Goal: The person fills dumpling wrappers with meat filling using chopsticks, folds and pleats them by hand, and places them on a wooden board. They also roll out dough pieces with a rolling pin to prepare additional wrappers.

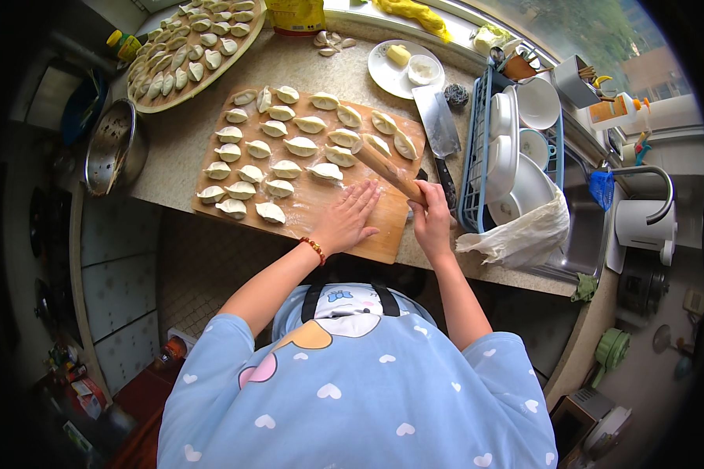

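My right hand [433, 220] is closed round the lower end of a wooden rolling pin [390, 170], which slants up to the left over the right part of a wooden cutting board [381, 234]. My left hand [352, 214] lies flat, palm down, on the floured board with its fingers extended; whether anything is under the palm is hidden. Several folded dumplings [301, 146] stand in loose rows on the board, above and left of my left hand. A cleaver [437, 123] with a black handle lies just right of the board, its handle pointing towards my right hand.
A round board of dumplings [211, 82] stands at the upper left, above a steel bowl [114, 146]. Behind the board are garlic cloves [331, 44] and a plate [381, 73] with a small bowl. A blue dish rack [472, 193] and a sink [586, 225] are at the right.
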`<state>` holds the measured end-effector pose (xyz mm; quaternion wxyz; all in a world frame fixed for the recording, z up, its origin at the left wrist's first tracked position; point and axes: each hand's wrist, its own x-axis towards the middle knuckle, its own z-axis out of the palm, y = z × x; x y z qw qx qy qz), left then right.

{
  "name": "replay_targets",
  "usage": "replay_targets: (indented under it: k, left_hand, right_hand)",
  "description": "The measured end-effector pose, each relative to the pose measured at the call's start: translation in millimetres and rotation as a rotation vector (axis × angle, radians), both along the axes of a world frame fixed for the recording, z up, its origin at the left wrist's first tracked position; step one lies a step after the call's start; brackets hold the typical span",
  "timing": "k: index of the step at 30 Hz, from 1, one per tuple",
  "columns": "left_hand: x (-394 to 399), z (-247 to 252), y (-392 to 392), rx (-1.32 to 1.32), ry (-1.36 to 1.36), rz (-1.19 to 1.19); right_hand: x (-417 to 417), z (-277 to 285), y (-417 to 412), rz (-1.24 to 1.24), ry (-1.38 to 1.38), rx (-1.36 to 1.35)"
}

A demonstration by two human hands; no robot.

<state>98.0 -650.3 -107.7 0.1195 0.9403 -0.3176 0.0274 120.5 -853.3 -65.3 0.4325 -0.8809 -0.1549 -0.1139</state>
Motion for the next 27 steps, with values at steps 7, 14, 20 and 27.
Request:
replay_targets:
  k: [7,14,20,27]
  left_hand:
    - [31.9,-9.1,-17.9,-0.001,0.019,-0.11]
    - [19.1,-10.3,-20.7,0.026,-0.021,-0.042]
    - [23.9,-4.6,-22.4,0.011,0.067,-0.031]
    - [13.5,-1.5,4.5,-0.311,0.148,0.003]
  right_hand:
    - [7.9,4.3,1.3,-0.015,0.007,0.066]
    - [6.6,4.6,-0.4,-0.017,0.008,0.065]
    - [8.4,3.2,3.8,-0.006,0.035,0.131]
    - [11.9,12.4,8.5,0.054,0.037,0.139]
